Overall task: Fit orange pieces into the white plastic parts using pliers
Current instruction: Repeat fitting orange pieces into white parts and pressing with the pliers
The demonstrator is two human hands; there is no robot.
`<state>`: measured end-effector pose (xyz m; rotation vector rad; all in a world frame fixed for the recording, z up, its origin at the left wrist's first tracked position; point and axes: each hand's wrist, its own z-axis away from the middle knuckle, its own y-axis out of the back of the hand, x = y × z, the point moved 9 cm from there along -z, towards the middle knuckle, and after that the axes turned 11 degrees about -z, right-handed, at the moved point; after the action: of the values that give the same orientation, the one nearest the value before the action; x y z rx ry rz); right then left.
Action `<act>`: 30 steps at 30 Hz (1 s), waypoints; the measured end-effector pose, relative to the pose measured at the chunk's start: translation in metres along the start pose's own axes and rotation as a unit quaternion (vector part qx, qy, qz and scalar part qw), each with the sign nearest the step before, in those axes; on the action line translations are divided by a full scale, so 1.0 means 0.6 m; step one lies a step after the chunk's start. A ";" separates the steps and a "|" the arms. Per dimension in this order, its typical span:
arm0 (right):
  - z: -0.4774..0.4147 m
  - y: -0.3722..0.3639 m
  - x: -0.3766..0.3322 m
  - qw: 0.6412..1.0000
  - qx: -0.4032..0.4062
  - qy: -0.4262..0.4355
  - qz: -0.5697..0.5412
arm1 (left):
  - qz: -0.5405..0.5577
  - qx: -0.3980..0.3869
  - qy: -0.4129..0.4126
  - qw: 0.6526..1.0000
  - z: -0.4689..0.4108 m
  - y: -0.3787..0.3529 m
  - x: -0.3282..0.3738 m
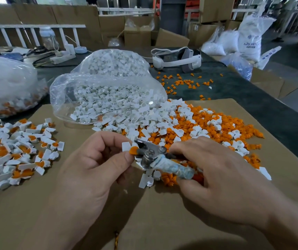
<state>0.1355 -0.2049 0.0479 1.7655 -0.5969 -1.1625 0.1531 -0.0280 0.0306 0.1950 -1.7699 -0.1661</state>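
My left hand pinches a white plastic part with an orange piece set in it, between thumb and fingers. My right hand grips the taped handles of metal pliers, whose jaws close on that orange piece. Behind the hands lies a mixed heap of loose white parts and orange pieces on a cardboard sheet.
A pile of fitted white-and-orange parts lies at the left. An open clear bag of white parts sits behind, another bag at far left. A white headset, scattered orange pieces and cardboard boxes lie beyond.
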 end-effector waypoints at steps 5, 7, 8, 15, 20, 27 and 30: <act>-0.002 -0.005 0.001 1.000 -0.013 0.004 0.017 | -0.041 -0.011 -0.010 0.999 0.002 0.004 -0.003; -0.002 -0.003 0.002 0.999 0.002 0.007 0.031 | -0.037 -0.022 -0.013 0.999 0.002 0.000 -0.004; -0.003 -0.002 0.002 0.999 0.010 0.009 0.040 | -0.027 -0.029 -0.016 0.999 0.002 -0.003 -0.004; -0.008 -0.003 0.001 0.997 0.022 0.006 0.079 | -0.024 -0.042 -0.027 0.998 0.003 -0.007 -0.005; -0.006 -0.002 -0.001 0.996 0.024 0.002 0.083 | -0.008 -0.047 -0.035 0.998 0.002 -0.006 -0.008; -0.005 -0.001 -0.004 0.996 0.029 -0.002 0.080 | -0.016 -0.051 -0.036 0.998 0.001 -0.004 -0.008; -0.006 -0.002 -0.004 0.996 0.031 -0.003 0.086 | -0.023 -0.046 -0.032 0.998 0.000 -0.003 -0.006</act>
<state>0.1378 -0.2008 0.0484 1.7261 -0.7807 -1.0390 0.1537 -0.0291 0.0265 0.1642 -1.8188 -0.2893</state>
